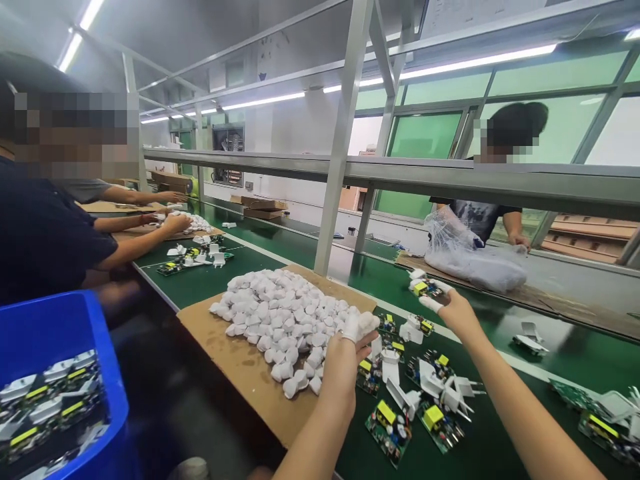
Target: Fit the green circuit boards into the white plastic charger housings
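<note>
My left hand [350,343], with a white cover on the thumb, is closed at the right edge of a heap of small white lumps [285,310]. A white lump [369,323] shows at its fingertips. The heap lies on a brown cardboard sheet [210,327]. Farther right, my right hand [450,307], white covers on its fingertips, grips a circuit board [425,288] with a yellow transformer and a white plug part, held above the green belt. Several similar circuit boards [390,427] with white plug pieces lie on the belt between and below my hands.
A blue bin [113,373] at lower left holds several boards. A metal post [340,147] and shelf rail [450,177] stand ahead. Co-workers work at left and across the belt, one by a clear plastic bag [475,263]. More boards [607,413] lie at right.
</note>
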A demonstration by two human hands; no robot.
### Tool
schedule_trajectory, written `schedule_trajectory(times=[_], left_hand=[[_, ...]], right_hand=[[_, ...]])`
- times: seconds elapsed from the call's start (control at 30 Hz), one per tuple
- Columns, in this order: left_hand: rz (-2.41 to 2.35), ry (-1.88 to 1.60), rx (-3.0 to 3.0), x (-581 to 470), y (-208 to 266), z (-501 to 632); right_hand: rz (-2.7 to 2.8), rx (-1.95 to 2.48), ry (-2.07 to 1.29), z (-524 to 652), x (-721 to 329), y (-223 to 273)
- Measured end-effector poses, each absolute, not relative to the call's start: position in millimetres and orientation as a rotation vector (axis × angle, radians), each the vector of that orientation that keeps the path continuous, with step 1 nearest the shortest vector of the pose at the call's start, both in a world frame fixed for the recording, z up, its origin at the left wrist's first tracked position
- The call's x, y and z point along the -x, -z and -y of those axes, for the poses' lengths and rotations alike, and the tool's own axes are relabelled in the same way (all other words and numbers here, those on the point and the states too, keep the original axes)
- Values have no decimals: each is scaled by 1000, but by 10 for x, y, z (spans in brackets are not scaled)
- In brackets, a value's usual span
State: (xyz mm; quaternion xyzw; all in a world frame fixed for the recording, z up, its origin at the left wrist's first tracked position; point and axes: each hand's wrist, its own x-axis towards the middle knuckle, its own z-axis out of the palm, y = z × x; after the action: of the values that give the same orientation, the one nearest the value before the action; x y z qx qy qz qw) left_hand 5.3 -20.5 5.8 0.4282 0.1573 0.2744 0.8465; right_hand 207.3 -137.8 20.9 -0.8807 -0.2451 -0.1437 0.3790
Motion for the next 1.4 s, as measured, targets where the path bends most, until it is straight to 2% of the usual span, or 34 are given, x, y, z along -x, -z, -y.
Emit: schedule_trajectory(times=[0.23,0.33,0.57,0.8,1.0,1.27,1.4], left_hand=[[-309,-589,-979,-137,32,345],[-312,-607,-1027,-182,63,382],[-258,-678,-1214,-216,67,398],[-206,-667,-1326,-160,45,447],[-138,-716,-1523,-64,-9,473],[184,-875,-2136,29,18,493],[366,-754,-2434,6,47,596]], right_hand=[[103,2610,312,1737,-2745,534],[38,2707,310,1768,-2795,667],[398,2868,218,1845,-2844,587],[447,2918,51,1747,-2897,684],[416,2860,140,1784,-2833,641],[425,2676,211,1912,-2831,676],[454,2581,238,1986,-2823,648]])
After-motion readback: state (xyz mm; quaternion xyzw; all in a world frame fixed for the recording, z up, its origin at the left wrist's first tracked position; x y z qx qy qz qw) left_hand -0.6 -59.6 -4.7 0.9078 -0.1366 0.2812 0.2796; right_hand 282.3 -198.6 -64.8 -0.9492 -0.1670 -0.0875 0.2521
